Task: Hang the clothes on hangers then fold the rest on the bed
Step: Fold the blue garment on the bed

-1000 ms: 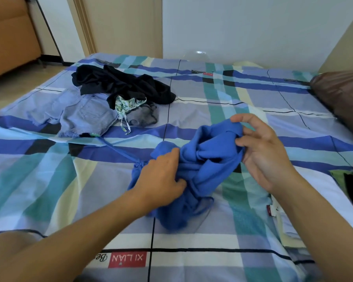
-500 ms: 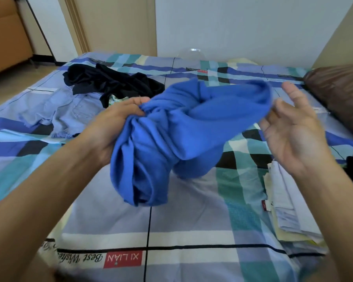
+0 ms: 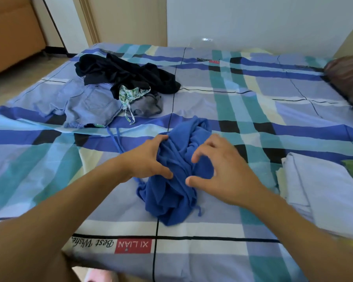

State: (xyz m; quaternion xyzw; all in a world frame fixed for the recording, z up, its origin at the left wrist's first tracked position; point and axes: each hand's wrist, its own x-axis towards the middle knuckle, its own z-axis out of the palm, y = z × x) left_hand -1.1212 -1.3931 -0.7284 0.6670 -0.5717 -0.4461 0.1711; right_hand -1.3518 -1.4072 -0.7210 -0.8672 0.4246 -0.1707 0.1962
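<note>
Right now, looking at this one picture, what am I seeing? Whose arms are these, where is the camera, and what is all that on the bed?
There is no machine here. These are a person's two bare arms, seen from a camera worn on the head that looks forward and down. The bed's plaid sheet has a crumpled blue garment lying in the middle. The left hand grips a bunch of it. The right hand is over it with bent fingers, but it is blurred, so I cannot tell if it holds anything. Farther back lie a black garment, denim shorts, a small green-patterned piece and a grey piece, all unfolded. At the right edge sits a folded pale stack.
</note>
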